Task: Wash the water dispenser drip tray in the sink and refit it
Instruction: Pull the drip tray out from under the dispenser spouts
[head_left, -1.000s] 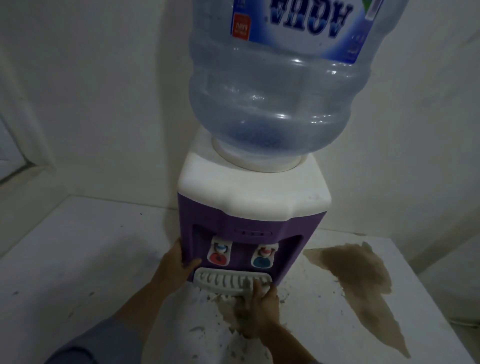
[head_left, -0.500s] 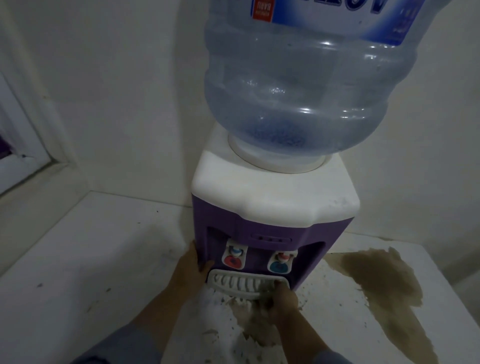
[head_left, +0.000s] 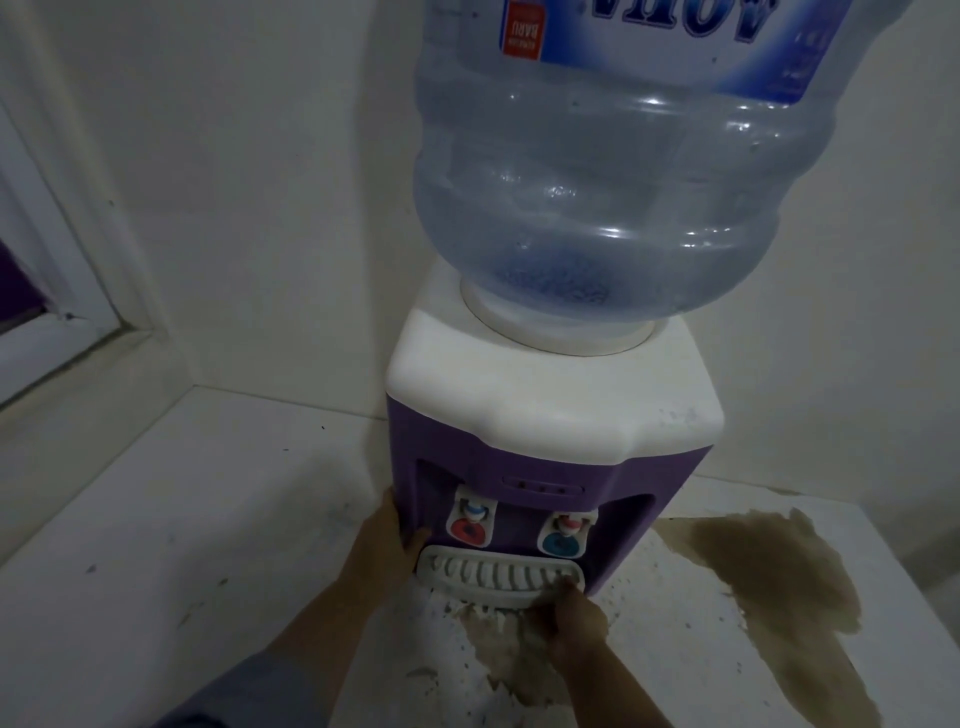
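Observation:
A purple and white water dispenser (head_left: 550, 410) stands on a white counter with a large clear bottle (head_left: 613, 171) upside down on top. Its white slotted drip tray (head_left: 493, 574) sits at the foot of the front, under the red tap (head_left: 470, 525) and blue tap (head_left: 563, 538). My left hand (head_left: 387, 551) presses flat against the dispenser's left front corner, thumb beside the tray's left end. My right hand (head_left: 576, 618) grips the tray's front right edge, fingers curled over the rim.
The white counter (head_left: 182, 545) is dirty, with a brown stain (head_left: 769, 587) to the right of the dispenser and peeling, stained surface (head_left: 488, 654) in front of it. Walls close in behind and left. A window frame (head_left: 62, 291) is at the left.
The view has shifted slightly, so the dispenser sits further right in frame. Both hands stay where they were, the left on the dispenser's corner and the right on the tray.

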